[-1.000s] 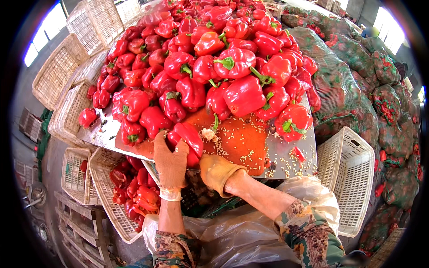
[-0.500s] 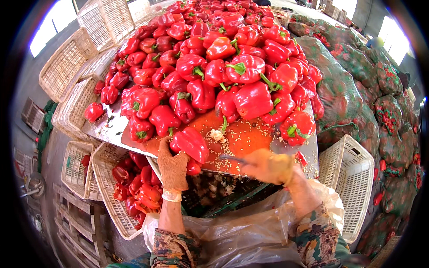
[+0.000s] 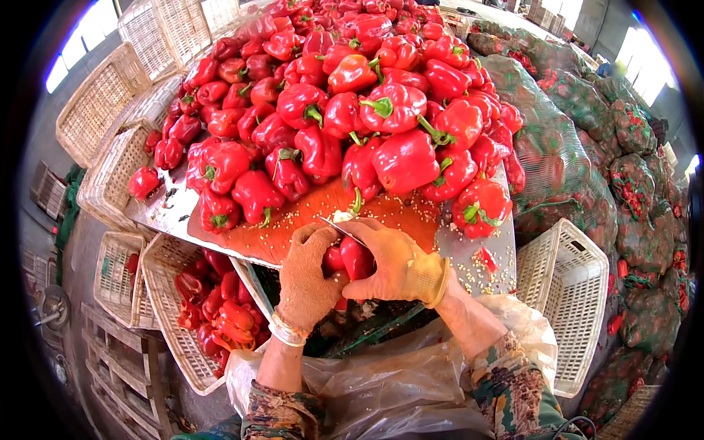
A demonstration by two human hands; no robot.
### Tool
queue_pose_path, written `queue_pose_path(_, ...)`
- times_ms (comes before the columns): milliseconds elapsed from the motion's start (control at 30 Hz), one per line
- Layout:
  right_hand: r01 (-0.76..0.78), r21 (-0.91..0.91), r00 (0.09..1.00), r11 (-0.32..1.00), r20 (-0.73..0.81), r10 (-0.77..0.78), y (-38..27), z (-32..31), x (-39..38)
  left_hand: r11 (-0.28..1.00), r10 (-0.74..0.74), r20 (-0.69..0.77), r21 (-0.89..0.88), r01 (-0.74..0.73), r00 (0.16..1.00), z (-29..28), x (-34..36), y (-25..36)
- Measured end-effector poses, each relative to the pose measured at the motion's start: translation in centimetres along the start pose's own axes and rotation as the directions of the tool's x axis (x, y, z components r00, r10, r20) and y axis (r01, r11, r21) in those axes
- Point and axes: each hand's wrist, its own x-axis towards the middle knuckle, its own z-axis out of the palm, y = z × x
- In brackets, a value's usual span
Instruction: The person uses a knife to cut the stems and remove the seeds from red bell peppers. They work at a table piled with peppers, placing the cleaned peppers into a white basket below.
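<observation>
In front of my body, at the near edge of the table (image 3: pixel 253 253), both gloved hands meet around one red bell pepper (image 3: pixel 357 258). My left hand (image 3: pixel 306 282), in an orange-brown glove, grips it from the left. On the other side my right hand (image 3: pixel 402 265), in a yellowish glove, is closed on a knife (image 3: pixel 343 231) and wraps its fingers against the pepper. The thin blade shows at the pepper's far end; its handle is hidden in the hand. Pale seeds lie scattered on an orange-red board (image 3: pixel 304 216) just beyond.
A large heap of red bell peppers (image 3: pixel 319 150) covers the table's far part. White plastic crates stand at the left, one with cut peppers (image 3: pixel 231 319). Another white crate (image 3: pixel 568 308) stands right, before green mesh sacks (image 3: pixel 546 139). A wooden pallet (image 3: pixel 121 367) lies lower left.
My right hand has moved left with the knife and now meets the pepper. The left hand has brought the pepper slightly right and nearer to me. The view has shifted a little.
</observation>
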Motion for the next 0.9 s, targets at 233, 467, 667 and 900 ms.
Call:
queue_pose_path(233, 0.007, 0.016, 0.997, 1.000, -0.078, -0.006, 2.2, 1.6, -0.1, 0.983, -0.003, -0.086, -0.181, -0.013, 0.996, 0.2, -0.6, -2.3)
queue_pose_path(467, -0.337, 0.392, 0.931, 0.856, 0.005, 0.364, 0.9, -0.3, -0.4, 0.794, -0.308, -0.065, -0.567, 0.219, 0.949, 0.2, -1.5, -2.9)
queue_pose_path(667, -0.390, 0.536, 0.888, 0.748, 0.004, 0.460, 3.6, -0.2, -1.4, 0.672, -0.357, -0.064, -0.710, 0.209, 0.932, -0.2, -1.2, -2.5)
queue_pose_path(900, -0.179, 0.102, 0.852, 0.979, -0.482, 0.206, 2.7, -1.0, -1.5, 0.535, -0.460, 0.009, -0.795, 0.285, 0.888, -0.2, -1.3, -1.8)
